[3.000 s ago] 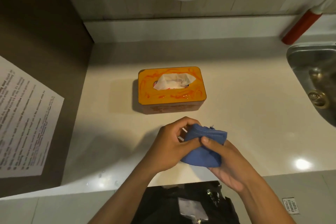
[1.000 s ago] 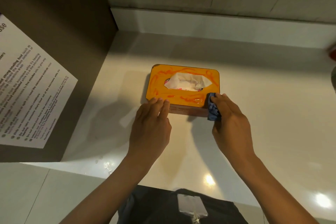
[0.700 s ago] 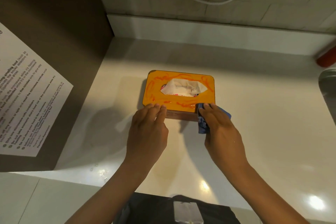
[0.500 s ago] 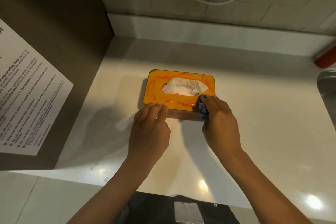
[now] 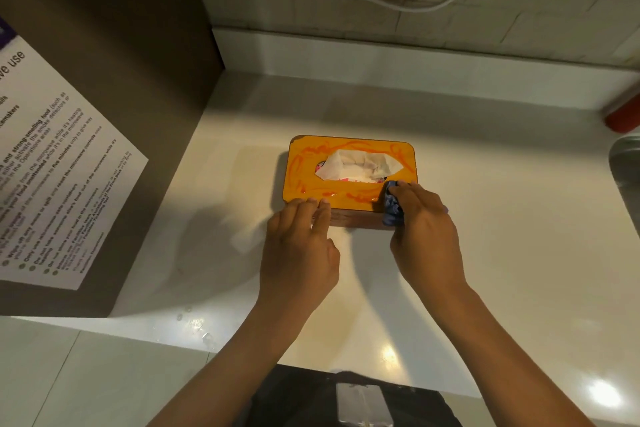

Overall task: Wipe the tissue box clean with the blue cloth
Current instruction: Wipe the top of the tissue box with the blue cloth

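Right hand [image 5: 424, 222] presses one blue cloth [image 5: 392, 210] onto one tissue box [image 5: 346, 198].

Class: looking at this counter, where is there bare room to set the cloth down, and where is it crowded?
Bare counter lies between the tissue box and the sink, and left of the box toward the dark panel. The box's near edge is crowded: left hand, right hand holding the cloth.

Orange tissue box [image 5: 349, 177] on a pale counter [image 5: 502, 236]. Left hand [image 5: 298, 246] rests flat-fingered against its near edge; right hand [image 5: 424, 229] presses a bunched blue cloth [image 5: 392, 210] onto its near-right corner.
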Motion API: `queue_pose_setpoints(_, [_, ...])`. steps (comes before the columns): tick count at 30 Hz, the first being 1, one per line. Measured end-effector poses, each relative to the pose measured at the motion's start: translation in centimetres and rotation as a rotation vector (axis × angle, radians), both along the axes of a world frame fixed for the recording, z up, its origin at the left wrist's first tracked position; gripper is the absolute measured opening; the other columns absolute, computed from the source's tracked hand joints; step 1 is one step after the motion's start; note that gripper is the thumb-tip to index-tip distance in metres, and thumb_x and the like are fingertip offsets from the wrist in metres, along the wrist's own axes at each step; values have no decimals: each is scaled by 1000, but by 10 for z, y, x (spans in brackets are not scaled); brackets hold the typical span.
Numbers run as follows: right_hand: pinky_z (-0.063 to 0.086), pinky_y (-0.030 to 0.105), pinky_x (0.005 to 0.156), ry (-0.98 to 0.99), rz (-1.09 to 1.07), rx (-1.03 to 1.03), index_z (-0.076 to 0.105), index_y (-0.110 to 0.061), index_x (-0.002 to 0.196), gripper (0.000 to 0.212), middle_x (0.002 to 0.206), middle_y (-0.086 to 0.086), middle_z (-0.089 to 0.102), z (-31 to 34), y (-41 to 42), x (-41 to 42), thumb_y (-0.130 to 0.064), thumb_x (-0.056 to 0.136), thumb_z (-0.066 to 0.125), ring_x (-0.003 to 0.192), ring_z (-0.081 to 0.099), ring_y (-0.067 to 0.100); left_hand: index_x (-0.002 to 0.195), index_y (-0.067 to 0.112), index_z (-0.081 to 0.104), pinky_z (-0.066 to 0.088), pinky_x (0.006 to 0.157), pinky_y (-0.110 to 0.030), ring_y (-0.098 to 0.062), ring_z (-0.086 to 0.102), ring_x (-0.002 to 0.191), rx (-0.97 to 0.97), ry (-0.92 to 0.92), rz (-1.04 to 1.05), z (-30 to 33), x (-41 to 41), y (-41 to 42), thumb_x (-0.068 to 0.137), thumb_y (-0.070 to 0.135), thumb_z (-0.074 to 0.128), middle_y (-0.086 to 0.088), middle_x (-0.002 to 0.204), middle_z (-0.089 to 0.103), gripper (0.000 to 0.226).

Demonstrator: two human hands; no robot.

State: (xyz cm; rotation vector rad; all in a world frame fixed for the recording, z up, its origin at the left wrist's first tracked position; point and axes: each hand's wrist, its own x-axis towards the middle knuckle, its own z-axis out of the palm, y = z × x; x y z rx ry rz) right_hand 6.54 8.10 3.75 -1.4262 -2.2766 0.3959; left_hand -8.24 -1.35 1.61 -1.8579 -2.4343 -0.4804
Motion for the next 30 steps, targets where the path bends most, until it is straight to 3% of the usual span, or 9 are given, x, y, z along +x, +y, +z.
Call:
queue_pose_setpoints(6, [48,48,93,-31,45,-32,62,1,122,53,122,21,63,-3,-6,-5,6,72,77,111,59,42,130,6,67,53,92,-47,-37,63,113,-39,-6,23,1,2,-1,79,25,81,-16,125,68,56])
queue_pose_setpoints(10, [55,48,80,-34,67,-9,64,0,117,52,114,20,67,-3,-10,12,13,68,76,102,64,42,133,8,65,52,94,-50,-37,62,116,-77,-23,37,3,6,0,80,33,80,-14,128,66,61])
queue_pose_setpoints(13, [51,32,67,13,0,15,65,-3,108,39,100,17,69,1,-3,16,13,72,72,84,66,37,136,10,63,51,95,-50,-35,60,118,-94,-31,40,6,12,2,83,37,76,-12,131,65,60])
queue_pose_setpoints(15, [51,33,70,16,-27,21,64,-4,110,35,103,16,68,3,3,11,8,77,69,88,64,36,137,11,62,50,97,-50,-34,58,121,-101,-38,43,7,15,3,85,38,73,-11,133,64,60])
queue_pose_setpoints(18, [51,42,89,-32,-32,-22,59,-4,124,43,121,17,63,0,6,-2,-3,83,69,108,60,36,139,12,60,48,99,-51,-34,57,124,-116,-44,48,7,16,3,85,38,72,-12,137,62,61])
queue_pose_setpoints(21, [48,48,96,-39,13,-60,58,1,127,51,124,21,62,-1,1,-8,0,79,73,113,59,40,139,13,61,47,98,-50,-34,55,126,-126,-35,46,8,15,3,86,36,71,-11,138,61,59])
queue_pose_setpoints(25, [54,48,81,-25,70,-10,64,4,116,52,109,23,67,-2,-10,7,13,67,77,98,65,44,138,13,62,48,97,-50,-34,57,122,-127,-41,50,9,14,5,88,34,70,-10,133,63,55])
queue_pose_setpoints(28, [50,31,71,-6,18,-5,65,-1,110,40,101,19,69,2,-2,18,12,73,72,85,67,39,134,11,65,51,95,-53,-35,59,117,-95,-41,43,6,13,4,84,26,75,-11,128,66,53])
queue_pose_setpoints(30, [50,33,73,-3,-8,-3,63,-4,112,35,104,17,68,4,5,13,8,79,67,90,64,37,132,10,66,51,93,-52,-36,60,115,-74,-34,36,4,13,3,82,23,77,-11,126,66,53])
